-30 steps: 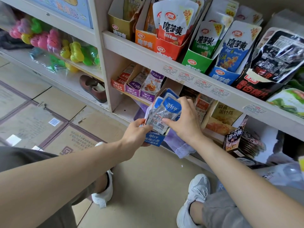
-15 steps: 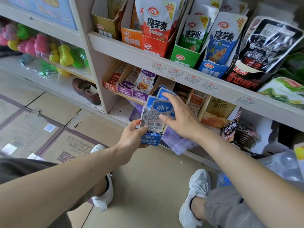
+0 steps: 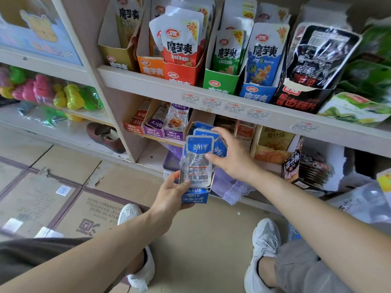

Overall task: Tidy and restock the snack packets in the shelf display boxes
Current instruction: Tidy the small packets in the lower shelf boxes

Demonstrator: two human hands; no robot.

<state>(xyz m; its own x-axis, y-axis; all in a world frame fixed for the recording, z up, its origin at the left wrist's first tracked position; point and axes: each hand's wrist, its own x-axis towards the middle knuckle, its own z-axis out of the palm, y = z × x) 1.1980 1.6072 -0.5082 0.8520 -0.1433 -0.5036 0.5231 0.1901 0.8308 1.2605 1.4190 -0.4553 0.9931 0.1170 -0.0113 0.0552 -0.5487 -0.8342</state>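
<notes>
Blue packets sorted in a hand-held box

Left hand (image 3: 171,193) grips the blue box (image 3: 195,196) from 7 o'clock, below the shelf (image 3: 232,102); right hand (image 3: 230,155), at 2 o'clock, pinches its packets (image 3: 197,159).

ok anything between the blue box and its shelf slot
A crumpled purple bag lies at the shelf edge under and behind the blue box the left hand holds; it could snag the box going back. The slot itself is hidden. The right hand pinches the blue packets.
</notes>
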